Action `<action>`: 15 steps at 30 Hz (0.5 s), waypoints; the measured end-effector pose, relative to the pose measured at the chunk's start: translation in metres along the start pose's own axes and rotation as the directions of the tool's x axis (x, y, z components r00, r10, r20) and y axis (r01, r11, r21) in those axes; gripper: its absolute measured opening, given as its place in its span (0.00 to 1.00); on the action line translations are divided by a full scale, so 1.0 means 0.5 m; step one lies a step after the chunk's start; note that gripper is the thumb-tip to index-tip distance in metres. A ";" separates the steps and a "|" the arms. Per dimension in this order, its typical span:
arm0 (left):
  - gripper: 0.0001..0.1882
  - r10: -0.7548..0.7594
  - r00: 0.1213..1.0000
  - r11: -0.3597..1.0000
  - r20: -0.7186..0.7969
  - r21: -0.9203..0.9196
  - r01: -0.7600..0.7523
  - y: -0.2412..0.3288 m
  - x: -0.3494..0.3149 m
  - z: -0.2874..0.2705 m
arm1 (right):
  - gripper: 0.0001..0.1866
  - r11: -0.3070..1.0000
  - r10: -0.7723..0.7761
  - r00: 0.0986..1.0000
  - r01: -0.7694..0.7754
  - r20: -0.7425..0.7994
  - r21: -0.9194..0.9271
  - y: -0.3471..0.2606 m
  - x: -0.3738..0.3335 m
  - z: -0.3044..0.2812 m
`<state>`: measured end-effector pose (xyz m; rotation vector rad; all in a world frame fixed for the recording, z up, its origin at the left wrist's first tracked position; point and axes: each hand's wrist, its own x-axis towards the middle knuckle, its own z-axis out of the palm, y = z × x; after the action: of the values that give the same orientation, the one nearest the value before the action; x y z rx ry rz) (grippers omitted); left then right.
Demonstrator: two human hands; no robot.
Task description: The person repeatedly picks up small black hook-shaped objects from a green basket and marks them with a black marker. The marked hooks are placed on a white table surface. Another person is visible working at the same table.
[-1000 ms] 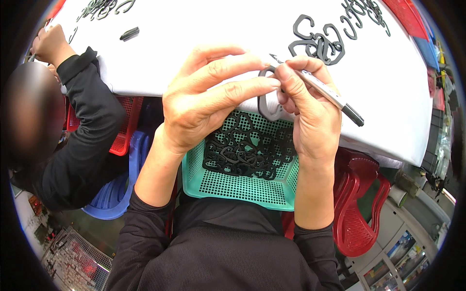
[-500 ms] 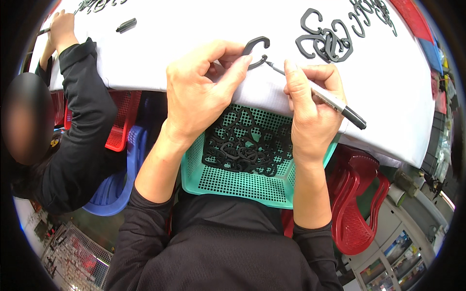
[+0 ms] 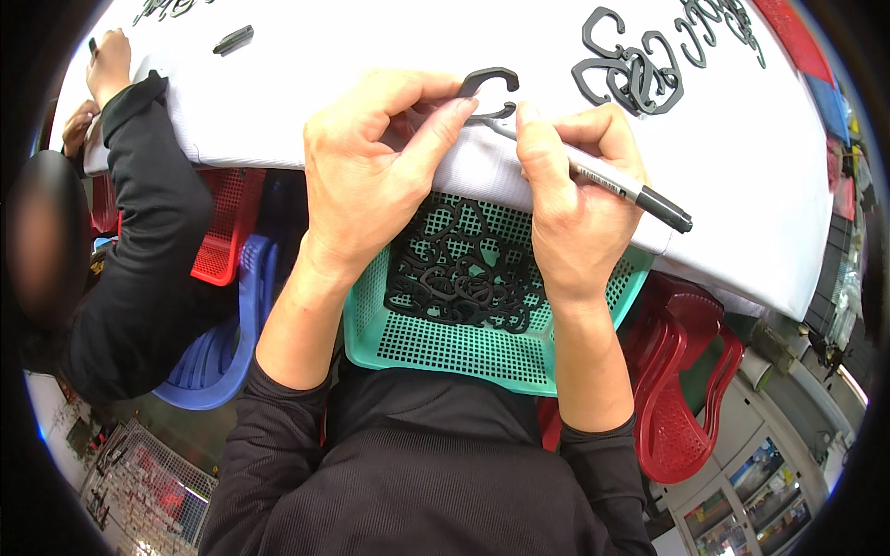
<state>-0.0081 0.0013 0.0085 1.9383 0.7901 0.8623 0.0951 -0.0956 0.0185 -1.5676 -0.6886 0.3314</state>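
Above the table's near edge, my left hand [image 3: 371, 181] pinches a black C-shaped hook [image 3: 489, 74] between thumb and fingers, its opening facing right. My right hand [image 3: 584, 208] grips a grey marker pen [image 3: 607, 176] with a black end, held like a writing pen. The pen's tip meets or nearly meets the lower arm of the hook; contact cannot be made out exactly. Beneath my hands, a green mesh basket [image 3: 454, 375] holds a heap of similar black hooks [image 3: 459, 283]. More lie in a loose pile [image 3: 640, 79] on the white tabletop, beyond my right hand.
A black pen cap [image 3: 233, 40] lies on the white table [image 3: 269, 102]. At left, another person's sleeved arm [image 3: 153, 167] rests by the table, near a blue chair [image 3: 222, 361] and red basket [image 3: 232, 213]. A dark red chair [image 3: 681, 417] stands at right.
The marker has shifted slightly left, its tip now farther along the hook's lower arm. My left hand still holds the hook. The other person's hands have moved a little.
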 end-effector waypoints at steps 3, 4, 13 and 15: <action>0.07 0.018 1.000 1.000 -0.004 0.006 -0.018 -0.004 -0.001 0.000 | 0.09 1.000 -0.002 1.000 0.002 -0.003 0.004 0.005 0.000 0.002; 0.07 0.034 0.999 0.999 -0.004 0.017 -0.034 -0.004 -0.001 0.001 | 0.09 1.000 0.005 1.000 -0.005 -0.002 0.009 0.006 0.000 0.002; 0.07 0.079 0.997 0.996 0.001 0.047 -0.079 -0.008 -0.002 0.002 | 0.09 0.999 0.027 1.000 -0.027 0.008 0.019 0.003 0.000 0.003; 0.07 0.090 0.996 0.995 0.000 0.051 -0.090 -0.009 -0.001 0.001 | 0.09 1.000 0.024 1.000 -0.024 0.013 0.013 0.004 0.000 0.004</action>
<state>-0.0088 0.0026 0.0043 2.0315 0.7365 0.9060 0.0946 -0.0941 0.0164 -1.5633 -0.6767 0.3637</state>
